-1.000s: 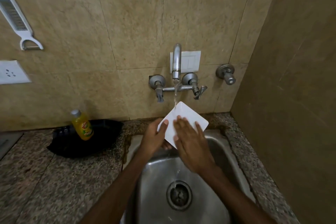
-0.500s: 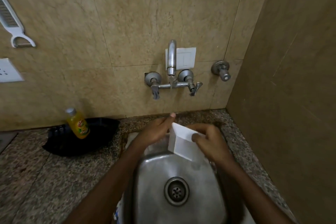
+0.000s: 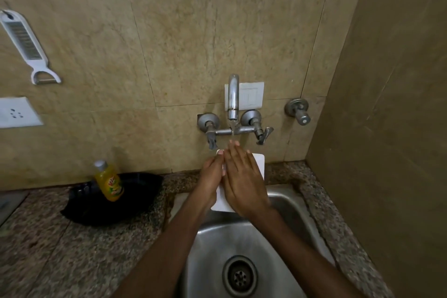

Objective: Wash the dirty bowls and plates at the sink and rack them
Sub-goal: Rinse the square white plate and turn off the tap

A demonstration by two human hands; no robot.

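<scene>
Over the sink point(image 3: 286, 192) now, the white square plate point(image 3: 259, 164) is up, tilted against the back wall just under the tap point(image 3: 233, 94). The left grip point(image 3: 210, 178) has the plate's left edge, fingers wrapped round it and a thumbnail showing on the front. The right grip point(image 3: 244, 182) lies flat on the plate's face, fingers straight and together, holding nothing, and it covers most of the plate. Only the right corner and a strip at the bottom show white.

Water point(image 3: 232, 133) runs thin from the spout and lands on the right fingertips. Below the arms the drain point(image 3: 239, 276) sits in the middle of the steel basin.

Off to the left on the speckled table point(image 3: 60, 249), a yellow bottle point(image 3: 110, 182) stands at the near edge of a black tray point(image 3: 137, 197). On the wall hang a white peeler point(image 3: 26, 46) and, lower down, a socket point(image 3: 17, 112). A switch plate point(image 3: 251, 94) sits behind the tap, and a lone valve point(image 3: 298, 110) is to its right.
</scene>
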